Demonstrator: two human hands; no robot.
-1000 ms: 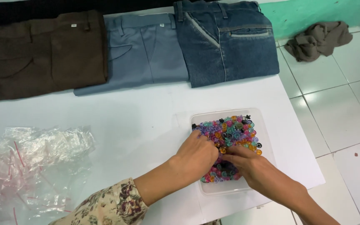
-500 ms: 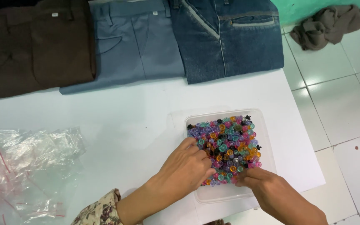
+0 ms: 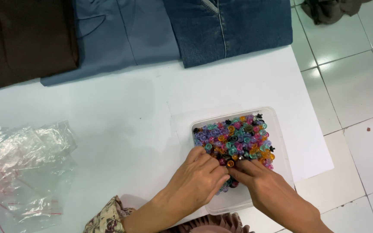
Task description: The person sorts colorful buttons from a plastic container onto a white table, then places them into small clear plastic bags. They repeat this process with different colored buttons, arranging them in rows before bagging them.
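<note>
Grip: both hands rest fingers-down in the pile of beads, fingertips curled together where the two hands meet; whether either hand has actually pinched a bead cannot be told, since the fingertips are buried.
Left hand (image 3: 197,181): lies over the near left part of the container, fingers bent and pointing right, touching the beads and the right hand's fingers.
Right hand (image 3: 266,185): comes in from the lower right, fingers pointing left, tips touching the left hand over the beads.
Beads (image 3: 236,138): small translucent rings in purple, teal, orange, pink and a few black, heaped in the far half of the container.
Container (image 3: 281,146): shallow clear plastic box, rectangular, standing near the table's right edge, close to the near right corner.
Table (image 3: 130,112): white top.
Plastic bags (image 3: 20,168): crumpled clear bags with red strips, at the left, well apart from the container.
Trousers: a brown pair (image 3: 22,39), a grey-blue pair (image 3: 117,34) and a dark denim pair (image 3: 234,26) lie folded side by side along the far edge.
Sleeve (image 3: 106,218): floral fabric at the left wrist.
Floor (image 3: 355,86): pale tiles to the right, a grey-brown cloth (image 3: 329,8) lying on it.
</note>
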